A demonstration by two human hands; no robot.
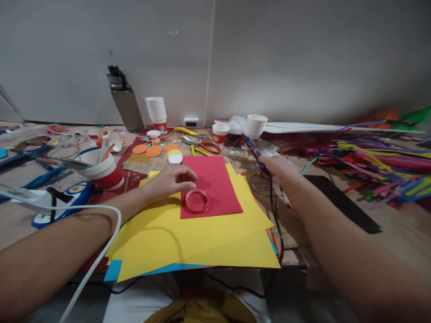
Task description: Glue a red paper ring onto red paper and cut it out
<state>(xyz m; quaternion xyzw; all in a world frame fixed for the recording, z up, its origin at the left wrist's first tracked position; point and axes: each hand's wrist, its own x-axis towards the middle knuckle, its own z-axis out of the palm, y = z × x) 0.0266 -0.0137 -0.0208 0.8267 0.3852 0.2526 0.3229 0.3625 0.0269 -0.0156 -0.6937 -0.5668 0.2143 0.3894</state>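
Note:
Red paper [215,179] lies on a stack of yellow sheets [161,237], with blue and orange edges showing underneath. On the red paper stands a small thin ring [196,200], pale-rimmed and hollow. My left hand [175,180] hovers just behind and left of the ring, fingers loosely curved and a gap between thumb and forefinger; nothing shows in it. Off to the right, my right hand [274,168] is wrapped round a blue glue gun [253,150], whose nozzle end points toward the cup stack and whose black cord [276,220] hangs down past the paper.
Paper cup stacks [155,110] [256,125], a single cup [221,133], scissors [210,148] and a bottle [126,105] stand or lie toward the wall. Orange discs [154,150] lie left. A cup of tools [101,168], a white cable [116,224], a black phone-like slab [340,202] and pipe cleaners [380,166] flank my arms.

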